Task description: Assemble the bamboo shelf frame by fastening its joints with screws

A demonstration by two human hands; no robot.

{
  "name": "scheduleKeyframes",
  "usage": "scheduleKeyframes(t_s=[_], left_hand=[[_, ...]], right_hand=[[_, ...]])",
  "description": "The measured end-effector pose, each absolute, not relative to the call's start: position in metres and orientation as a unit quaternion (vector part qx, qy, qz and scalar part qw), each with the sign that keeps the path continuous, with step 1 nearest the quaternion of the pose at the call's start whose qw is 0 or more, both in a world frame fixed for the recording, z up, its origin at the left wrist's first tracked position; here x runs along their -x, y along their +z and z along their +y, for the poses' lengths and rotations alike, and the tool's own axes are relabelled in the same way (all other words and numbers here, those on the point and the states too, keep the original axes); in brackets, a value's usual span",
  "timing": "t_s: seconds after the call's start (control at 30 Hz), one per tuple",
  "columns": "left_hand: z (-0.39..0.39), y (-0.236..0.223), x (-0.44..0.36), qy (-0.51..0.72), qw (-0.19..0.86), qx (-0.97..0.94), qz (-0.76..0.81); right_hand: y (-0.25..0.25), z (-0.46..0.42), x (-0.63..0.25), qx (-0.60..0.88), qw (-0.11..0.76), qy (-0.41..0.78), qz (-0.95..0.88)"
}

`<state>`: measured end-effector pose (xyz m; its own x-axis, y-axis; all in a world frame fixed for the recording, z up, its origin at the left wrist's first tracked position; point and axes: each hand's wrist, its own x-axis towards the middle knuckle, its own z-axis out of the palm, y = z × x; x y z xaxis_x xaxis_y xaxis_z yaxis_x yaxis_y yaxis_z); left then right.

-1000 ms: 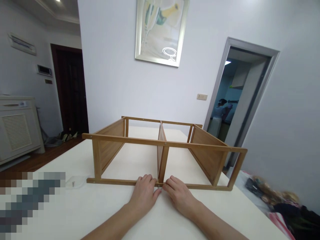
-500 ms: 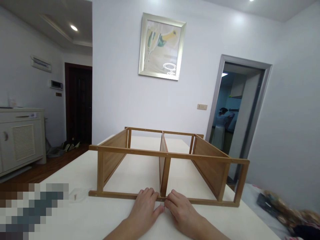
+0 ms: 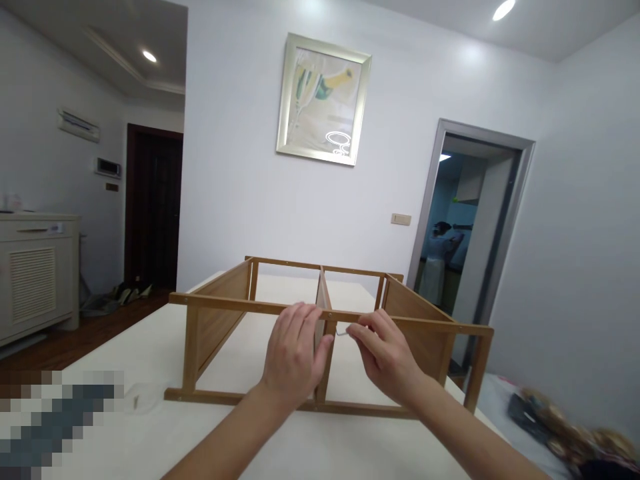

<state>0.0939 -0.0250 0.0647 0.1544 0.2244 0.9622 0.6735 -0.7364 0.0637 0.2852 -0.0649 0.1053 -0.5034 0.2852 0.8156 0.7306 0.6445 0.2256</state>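
Note:
A brown wooden shelf frame (image 3: 260, 307) lies on its side on the white table (image 3: 250, 440), with three board panels between its rails. My left hand (image 3: 293, 353) is closed at the upper front rail beside the middle board, its fingertips over the rail and its thumb in front of the board's end. In my right hand (image 3: 393, 353), closed between thumb and fingers, is a thin bent metal hex key (image 3: 343, 331). The key's free end points left, close to the middle board under the upper rail. My fingers hide most of the key.
A clear plastic bag (image 3: 143, 398) with a small screw lies on the table at left. Cloth and dark items (image 3: 550, 413) lie beyond the right edge. Past the doorway, a person (image 3: 437, 260) stands in another room. A white cabinet (image 3: 37, 273) stands far left.
Both hands have risen from the lower front rail to the upper one. The hex key now shows plainly in my right hand, which has moved away from my left. The camera view has tilted up.

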Motion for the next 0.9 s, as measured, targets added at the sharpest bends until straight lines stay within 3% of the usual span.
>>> scheduleKeyframes(t_s=[0.27, 0.77, 0.9], left_hand=[[-0.011, 0.082, -0.104, -0.558, 0.096, 0.759, -0.322], [-0.009, 0.081, -0.104, -0.581, 0.082, 0.749, -0.309], [-0.009, 0.082, -0.104, -0.582, 0.066, 0.75, -0.307]], right_hand=[[0.135, -0.053, -0.278, 0.319, 0.31, -0.302, -0.843], [0.147, -0.053, -0.27, 0.334, 0.257, -0.303, -0.855], [0.157, -0.054, -0.266, 0.336, 0.209, -0.32, -0.861]])
